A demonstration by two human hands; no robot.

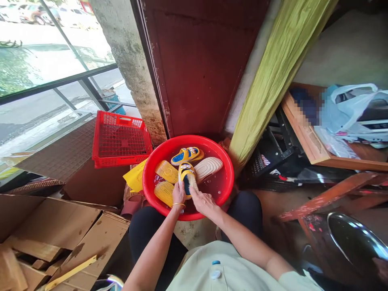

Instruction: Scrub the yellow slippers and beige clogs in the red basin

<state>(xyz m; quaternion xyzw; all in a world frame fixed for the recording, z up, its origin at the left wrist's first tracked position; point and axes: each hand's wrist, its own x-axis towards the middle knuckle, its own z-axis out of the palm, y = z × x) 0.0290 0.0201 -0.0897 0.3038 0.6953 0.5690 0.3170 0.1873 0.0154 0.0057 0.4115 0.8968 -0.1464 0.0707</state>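
A wide red basin [230,178] of water stands between my knees. My left hand [178,195] grips a yellow slipper [183,169] with a dark blue insole, holding it by its side above the basin. In my right hand [206,203] is a scrubbing brush [192,181], its pale bristles against the slipper's insole. Around it in the basin lie other slippers: a yellow one with a blue insole [185,155], a sole-up yellow one [166,171], another yellow sole [164,193] and a cream sole [209,167]. The brush's handle is mostly hidden by my fingers.
A red plastic crate [121,139] is left of the basin, above a yellow bag [135,177]. Cardboard boxes [66,226] fill the lower left. Ahead is a dark red door [203,72], with a green curtain [273,68] beside it. A wooden drawer [309,141] holds plastic bags at right.
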